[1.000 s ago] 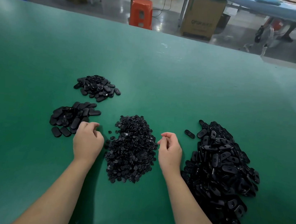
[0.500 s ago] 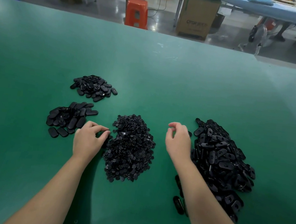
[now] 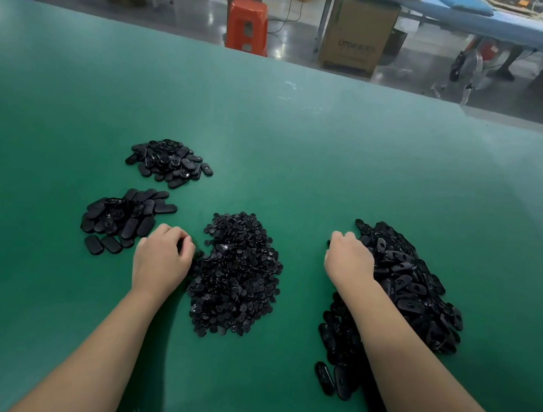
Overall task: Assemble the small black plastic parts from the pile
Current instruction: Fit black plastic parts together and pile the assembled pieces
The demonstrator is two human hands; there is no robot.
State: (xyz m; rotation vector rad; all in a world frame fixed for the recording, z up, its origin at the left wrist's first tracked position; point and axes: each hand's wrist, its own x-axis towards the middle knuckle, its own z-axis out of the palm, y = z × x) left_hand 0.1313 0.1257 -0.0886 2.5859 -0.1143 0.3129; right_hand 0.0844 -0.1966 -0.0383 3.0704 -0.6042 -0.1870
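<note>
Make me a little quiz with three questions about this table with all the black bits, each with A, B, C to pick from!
1. Where is the right hand?
A. On the orange plastic stool
B. At the big right-hand pile of black oval plastic parts
C. In the air

2. How many heaps of black parts lie on the green table?
A. Two
B. Four
C. Seven

3. How are the left hand's fingers?
A. Curled
B. Spread flat
C. Pointing up

Answers: 1 B, its fingers reach the pile's left edge. 2 B, two small heaps left, one middle, one right. 3 A, knuckles bend beside the middle pile of small round black parts.
</note>
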